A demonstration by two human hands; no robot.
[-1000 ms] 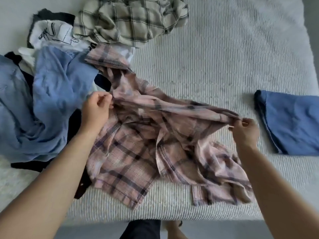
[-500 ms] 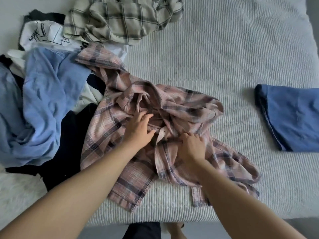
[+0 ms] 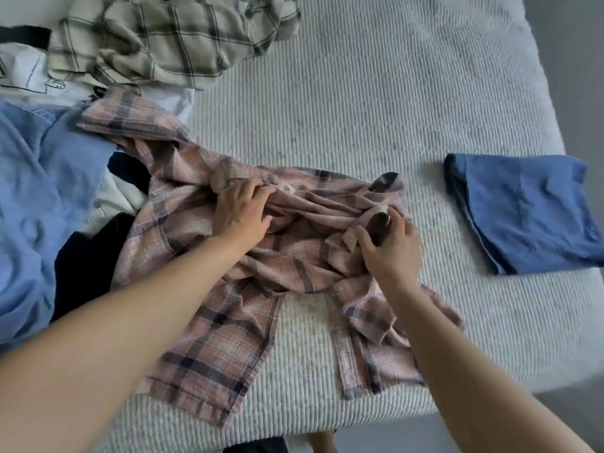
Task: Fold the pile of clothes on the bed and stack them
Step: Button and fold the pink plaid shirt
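Pink-and-navy plaid flannel button shirt (image 3: pixel 228 348) lies crumpled at near edge of white ribbed bed (image 3: pixel 376 109), one sleeve trailing onto unfolded pile: light blue garment (image 3: pixel 36 191), cream plaid shirt (image 3: pixel 170 37).

Left hand (image 3: pixel 242 210) grips bunched cloth near collar; right hand (image 3: pixel 392 246) pinches fold at shirt's right side.

Judgement: fabric soft, light, limp; no stiffness, holds no shape. Best hold: shoulder seams or collar ends, then shake flat.

Folded dark blue garment (image 3: pixel 529 214) lies well apart, right.

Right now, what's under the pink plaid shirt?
Mostly bare bed. The pink plaid shirt's far sleeve lies on the blue garment and dark clothes on the left. Anything beneath its bunched middle is covered.
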